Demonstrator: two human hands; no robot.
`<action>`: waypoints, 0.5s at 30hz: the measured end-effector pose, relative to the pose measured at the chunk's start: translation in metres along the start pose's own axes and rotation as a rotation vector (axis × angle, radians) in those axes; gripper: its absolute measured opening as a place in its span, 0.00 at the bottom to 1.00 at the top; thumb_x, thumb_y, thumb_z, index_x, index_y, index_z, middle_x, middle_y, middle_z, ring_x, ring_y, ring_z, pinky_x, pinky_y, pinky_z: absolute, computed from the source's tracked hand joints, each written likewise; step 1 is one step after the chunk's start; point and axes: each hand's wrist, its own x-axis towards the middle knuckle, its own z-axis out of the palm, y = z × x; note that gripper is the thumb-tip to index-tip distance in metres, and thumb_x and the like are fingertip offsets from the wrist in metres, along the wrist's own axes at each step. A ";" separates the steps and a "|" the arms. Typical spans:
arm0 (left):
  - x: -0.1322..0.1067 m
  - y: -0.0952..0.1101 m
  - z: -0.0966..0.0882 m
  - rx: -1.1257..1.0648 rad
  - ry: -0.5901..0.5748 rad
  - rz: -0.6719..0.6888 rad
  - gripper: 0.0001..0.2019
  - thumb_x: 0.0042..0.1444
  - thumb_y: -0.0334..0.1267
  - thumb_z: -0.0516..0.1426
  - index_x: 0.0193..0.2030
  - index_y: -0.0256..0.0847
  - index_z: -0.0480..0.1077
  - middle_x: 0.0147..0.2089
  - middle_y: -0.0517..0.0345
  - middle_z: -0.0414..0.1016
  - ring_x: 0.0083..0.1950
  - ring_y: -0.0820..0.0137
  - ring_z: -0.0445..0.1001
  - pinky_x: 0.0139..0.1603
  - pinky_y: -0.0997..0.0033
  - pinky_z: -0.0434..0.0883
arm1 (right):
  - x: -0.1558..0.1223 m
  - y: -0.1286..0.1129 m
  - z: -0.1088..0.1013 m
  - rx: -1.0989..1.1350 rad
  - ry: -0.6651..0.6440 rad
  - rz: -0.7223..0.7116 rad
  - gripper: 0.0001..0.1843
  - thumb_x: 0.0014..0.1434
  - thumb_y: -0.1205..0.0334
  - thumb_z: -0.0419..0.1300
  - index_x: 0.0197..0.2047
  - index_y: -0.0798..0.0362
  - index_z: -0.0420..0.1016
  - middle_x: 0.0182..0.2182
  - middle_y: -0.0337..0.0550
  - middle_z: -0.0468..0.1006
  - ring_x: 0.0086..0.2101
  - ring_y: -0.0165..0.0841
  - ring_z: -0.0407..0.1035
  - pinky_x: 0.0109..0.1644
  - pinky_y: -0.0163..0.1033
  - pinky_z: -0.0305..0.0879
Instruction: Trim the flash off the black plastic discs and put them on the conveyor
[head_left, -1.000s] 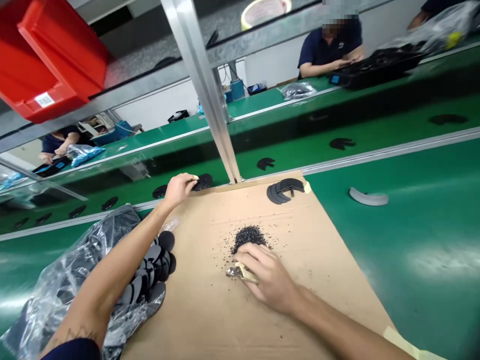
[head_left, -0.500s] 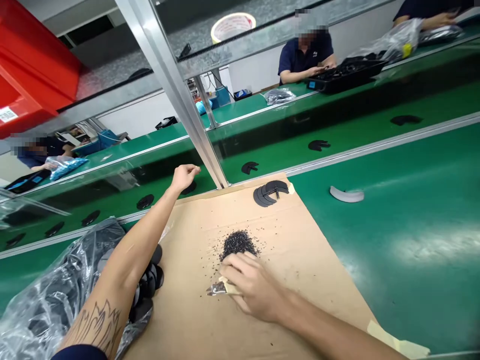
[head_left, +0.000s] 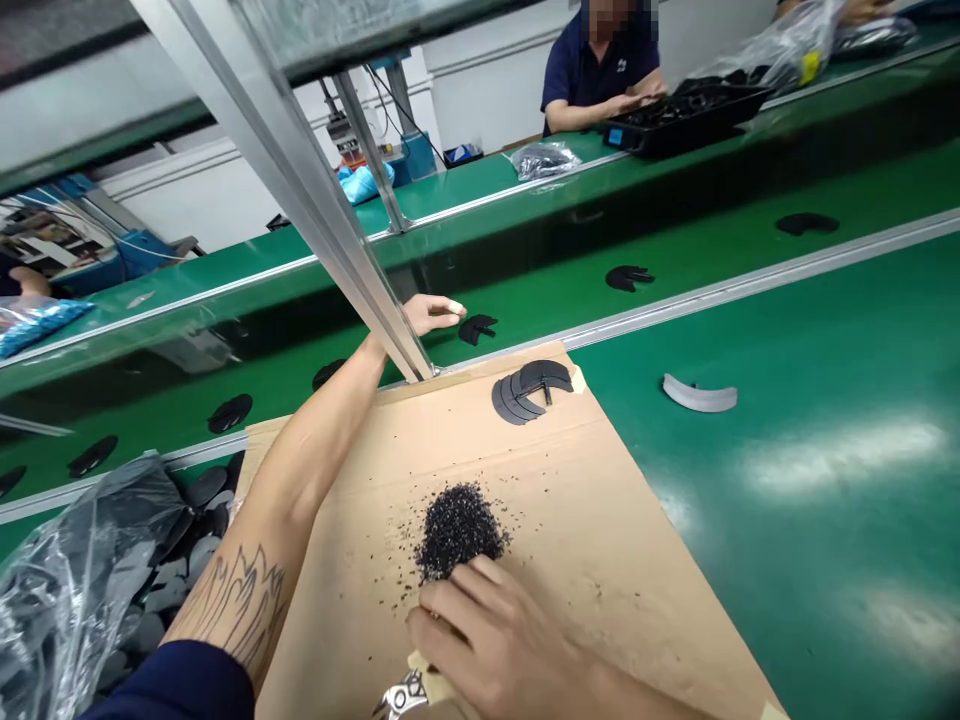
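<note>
My left hand reaches past the metal post over the green belt, fingers stretched toward a black curved part. Its fingertips are right beside the part; contact cannot be made out. A pale covering shows on one fingertip. Low in the view, my right hand is closed around nippers with a metal head and pale wrapped handles, partly cut off by the frame. Just beyond its knuckles lies a heap of small black bits on the cardboard. Several overlapping black curved parts lie at the cardboard's far edge.
A slanting metal post stands at the cardboard's far edge. More black parts lie along the belt. A grey curved piece rests at right. Left is a clear plastic bag with dark discs. A co-worker sits opposite.
My left hand has moved right, past the post, to the black part on the belt. My right hand and the nippers have come lower in the view, which has also shifted.
</note>
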 end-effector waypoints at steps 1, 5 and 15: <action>0.007 -0.003 0.003 0.005 -0.085 0.007 0.26 0.37 0.50 0.73 0.42 0.35 0.80 0.50 0.46 0.82 0.56 0.56 0.78 0.60 0.59 0.71 | 0.000 0.000 0.000 0.008 0.005 0.014 0.10 0.63 0.69 0.55 0.47 0.56 0.72 0.39 0.45 0.77 0.33 0.34 0.61 0.37 0.42 0.55; 0.026 -0.015 0.009 0.044 -0.313 0.011 0.30 0.34 0.42 0.74 0.48 0.37 0.80 0.52 0.47 0.81 0.55 0.57 0.78 0.59 0.60 0.72 | 0.000 0.002 0.000 0.056 0.000 0.064 0.12 0.63 0.69 0.53 0.48 0.56 0.72 0.40 0.47 0.77 0.34 0.35 0.62 0.38 0.43 0.57; -0.019 -0.019 -0.025 0.216 0.088 0.064 0.07 0.49 0.33 0.65 0.33 0.33 0.73 0.30 0.57 0.76 0.35 0.68 0.75 0.43 0.67 0.74 | 0.005 0.007 0.004 0.123 0.106 0.110 0.12 0.62 0.72 0.52 0.47 0.56 0.71 0.40 0.48 0.77 0.34 0.35 0.66 0.38 0.42 0.62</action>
